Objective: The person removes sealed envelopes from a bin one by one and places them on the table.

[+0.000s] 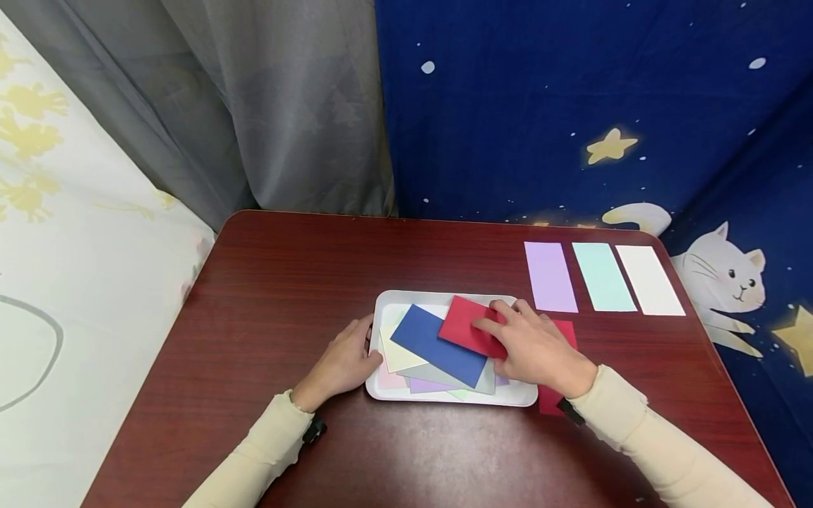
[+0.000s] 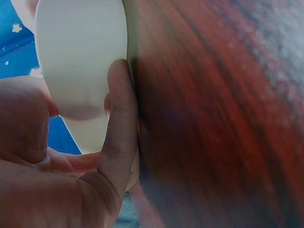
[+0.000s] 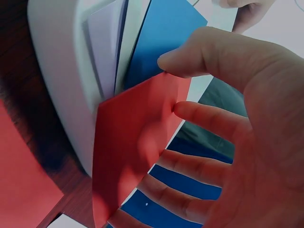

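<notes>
A white tray (image 1: 454, 403) holds several loose paper cards. My left hand (image 1: 343, 356) grips its left end, thumb at the rim and fingers along the outer side; the left wrist view shows the tray's pale wall (image 2: 80, 57) between thumb and fingers. Over the tray's right half, my right hand (image 1: 536, 346) holds a red card (image 1: 466, 324), with the thumb at one edge and the fingertips along the card. That red card (image 3: 137, 137) overlaps a blue card (image 1: 438, 346). Beneath the blue one lie cream (image 1: 396, 351), grey (image 1: 485, 381), pink and purple cards.
Purple (image 1: 551, 277), mint (image 1: 605, 277) and white cards (image 1: 651, 280) lie in a row at the table's back right. Another red card (image 1: 565, 331) lies right of the tray, partly under my right forearm. Curtains hang behind the dark wooden table (image 1: 286, 282).
</notes>
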`<state>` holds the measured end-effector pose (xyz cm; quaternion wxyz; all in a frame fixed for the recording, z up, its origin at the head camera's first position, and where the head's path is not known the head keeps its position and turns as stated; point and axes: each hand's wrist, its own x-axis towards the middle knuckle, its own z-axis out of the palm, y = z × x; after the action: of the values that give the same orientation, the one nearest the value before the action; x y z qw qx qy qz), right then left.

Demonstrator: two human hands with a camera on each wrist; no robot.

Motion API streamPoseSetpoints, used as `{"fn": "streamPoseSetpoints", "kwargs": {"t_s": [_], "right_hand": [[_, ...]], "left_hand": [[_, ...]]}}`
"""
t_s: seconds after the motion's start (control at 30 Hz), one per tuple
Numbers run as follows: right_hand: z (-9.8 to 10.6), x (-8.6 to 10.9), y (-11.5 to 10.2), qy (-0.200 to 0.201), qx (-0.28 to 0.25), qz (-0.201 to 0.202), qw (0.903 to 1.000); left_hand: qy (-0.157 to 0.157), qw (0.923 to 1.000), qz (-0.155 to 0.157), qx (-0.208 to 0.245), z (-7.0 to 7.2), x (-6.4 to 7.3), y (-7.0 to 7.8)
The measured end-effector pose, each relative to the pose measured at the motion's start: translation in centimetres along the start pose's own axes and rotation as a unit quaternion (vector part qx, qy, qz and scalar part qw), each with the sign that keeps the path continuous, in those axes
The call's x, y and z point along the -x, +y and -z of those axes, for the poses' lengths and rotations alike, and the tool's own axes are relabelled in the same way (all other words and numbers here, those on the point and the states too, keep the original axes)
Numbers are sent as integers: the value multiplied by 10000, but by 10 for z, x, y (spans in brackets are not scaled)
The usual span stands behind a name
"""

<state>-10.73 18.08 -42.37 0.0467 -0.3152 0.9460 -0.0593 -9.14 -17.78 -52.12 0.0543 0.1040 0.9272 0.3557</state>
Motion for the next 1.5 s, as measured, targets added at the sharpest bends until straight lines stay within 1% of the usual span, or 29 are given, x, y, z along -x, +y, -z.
{"fn": "streamPoseSetpoints", "kwargs": {"t_s": [0.3, 0.67, 0.9, 1.1, 1.3, 1.5], "right_hand": [[2, 9, 9, 9, -28, -151, 9999], [7, 21, 21, -96, -70, -466, 9988], [8, 30, 28, -154, -259, -761, 9966], [7, 36, 36, -103, -452, -916, 9947], [7, 42, 42, -28, -486, -1026, 9935], [6, 50, 51, 5, -568, -1220, 9909]], "left_hand": [[-2, 10000, 21, 46, -1, 0, 0], [-36, 9999, 102, 111, 0, 1, 0], [-45, 9999, 90, 38, 0, 0, -1], [-54, 9999, 86, 51, 0, -1, 0], [-43, 10000, 63, 42, -1, -2, 0], [-61, 10000, 60, 23, -1, -2, -1]]}}
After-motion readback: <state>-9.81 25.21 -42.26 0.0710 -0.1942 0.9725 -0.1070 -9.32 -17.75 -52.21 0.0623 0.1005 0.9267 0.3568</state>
